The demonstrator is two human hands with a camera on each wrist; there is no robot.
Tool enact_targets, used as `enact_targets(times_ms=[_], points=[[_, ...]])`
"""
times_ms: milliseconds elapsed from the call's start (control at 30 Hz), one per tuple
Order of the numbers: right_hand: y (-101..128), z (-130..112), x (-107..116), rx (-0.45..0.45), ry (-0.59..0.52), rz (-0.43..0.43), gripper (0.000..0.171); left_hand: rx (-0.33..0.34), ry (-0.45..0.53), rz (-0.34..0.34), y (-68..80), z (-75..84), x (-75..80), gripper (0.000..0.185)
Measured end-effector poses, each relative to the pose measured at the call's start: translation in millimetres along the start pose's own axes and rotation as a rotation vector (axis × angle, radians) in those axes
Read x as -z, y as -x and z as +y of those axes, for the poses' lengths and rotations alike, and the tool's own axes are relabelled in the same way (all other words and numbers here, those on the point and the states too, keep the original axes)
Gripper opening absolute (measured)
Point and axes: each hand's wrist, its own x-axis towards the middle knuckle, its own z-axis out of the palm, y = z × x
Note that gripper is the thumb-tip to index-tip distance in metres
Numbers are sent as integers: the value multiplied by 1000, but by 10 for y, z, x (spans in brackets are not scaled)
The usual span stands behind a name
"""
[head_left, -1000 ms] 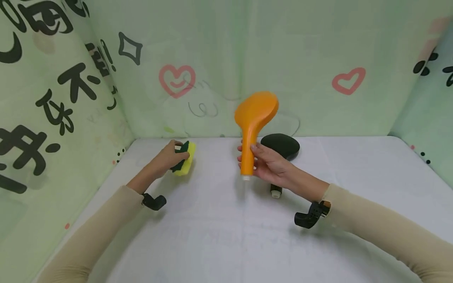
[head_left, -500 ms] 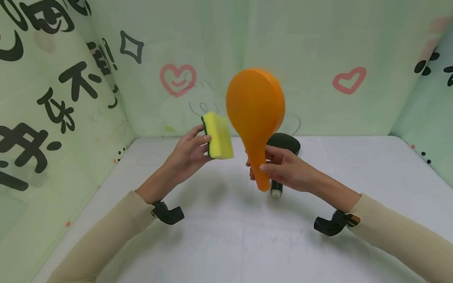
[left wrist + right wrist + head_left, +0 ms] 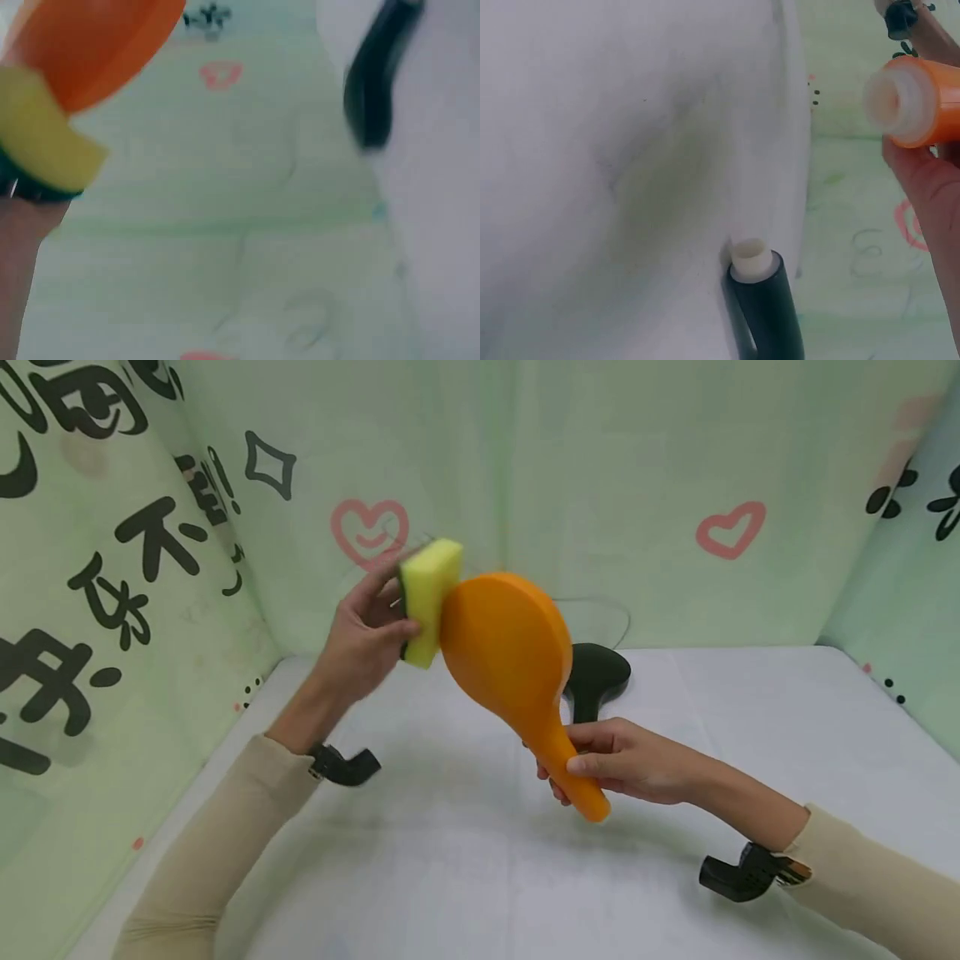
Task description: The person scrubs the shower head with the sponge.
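In the head view my left hand [image 3: 356, 643] pinches a scouring sponge [image 3: 433, 602], yellow on one side and dark green on the other. The sponge's yellow side lies right at the left rim of an orange shower head [image 3: 498, 647]. My right hand [image 3: 637, 764] grips the shower head by its handle, tilted with the round head up and to the left, above the table. The right wrist view shows the handle's whitish hollow end [image 3: 900, 101]. Close up in the left wrist view, the sponge [image 3: 45, 135] overlaps the orange head [image 3: 105, 45].
A dark green shower head [image 3: 596, 672] lies on the white-covered table [image 3: 420, 877] behind my right hand; its pale connector end [image 3: 751, 259] shows in the right wrist view. Light green cloth walls [image 3: 600, 460] with printed drawings stand behind and at both sides.
My left hand has lifted the sponge from the table area up and right to the orange shower head. My right hand has turned the shower head, tilted it left, and moved right and nearer.
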Motion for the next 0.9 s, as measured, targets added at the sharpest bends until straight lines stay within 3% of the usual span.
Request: enact_targets(times_ms=[100,167,267,367,400,467,533,567,633,733,833,900], points=[[50,21,-18,-44,144,39,25,-46,-482,-275,-93,293,98,77],[55,9,-28,-73,217,85,24,-98,-765,-400,-145,479,2,76],[19,-33,-30,-118,269,171,26,-165,-1165,-522,-176,602,-364,73],[-34,-71,-32,-150,254,262,30,-286,-1521,-647,-92,510,-796,64],[-46,-79,-31,-151,242,294,31,-355,-1622,-664,-51,451,-900,60],[-29,-108,-24,-145,223,361,35,-516,-1742,-614,2,336,-1028,53],[16,-132,-16,-131,209,409,40,-604,-1733,-471,21,265,-1039,50],[46,-141,-15,-128,208,423,42,-607,-1679,-382,19,254,-1010,51],[122,-145,-21,-132,208,429,48,-564,-1501,-215,9,259,-915,57],[247,-117,-64,-164,243,407,51,-415,-1204,-28,27,278,-767,72],[361,-114,-121,-206,319,405,50,-281,-995,41,82,269,-664,78],[433,-155,-143,-227,382,429,48,-252,-982,30,146,248,-644,78]])
